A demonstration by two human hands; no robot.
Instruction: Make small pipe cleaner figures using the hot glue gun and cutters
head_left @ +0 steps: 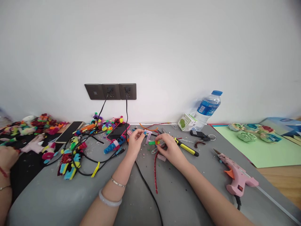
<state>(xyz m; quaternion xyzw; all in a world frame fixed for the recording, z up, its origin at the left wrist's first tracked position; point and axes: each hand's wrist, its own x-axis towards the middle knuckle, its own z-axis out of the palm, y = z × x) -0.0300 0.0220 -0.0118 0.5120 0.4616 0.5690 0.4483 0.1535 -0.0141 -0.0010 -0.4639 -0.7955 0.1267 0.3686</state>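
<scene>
My left hand (136, 141) is closed in a pinch on a short pale lilac pipe cleaner (148, 135), folded at its top. Just to the right, my right hand (169, 146) has thumb and forefinger closed on a small green and orange pipe cleaner piece (152, 142). Its other fingers curl out of sight. Below that hand, a red tinsel pipe cleaner (155, 175) hangs down across the grey table. Beside the right palm lies a pale pink piece (161, 157), and a yellow and black utility knife (188, 147) lies past the knuckles.
A pink glue gun (240, 175) lies at right, with a water bottle (208, 108), small box (187, 122) and keys (202, 135) behind. Black cables (147, 185) cross the table. Pipe cleaner figures (70, 160) and phones (117, 131) lie left, near another person's hand (8, 160).
</scene>
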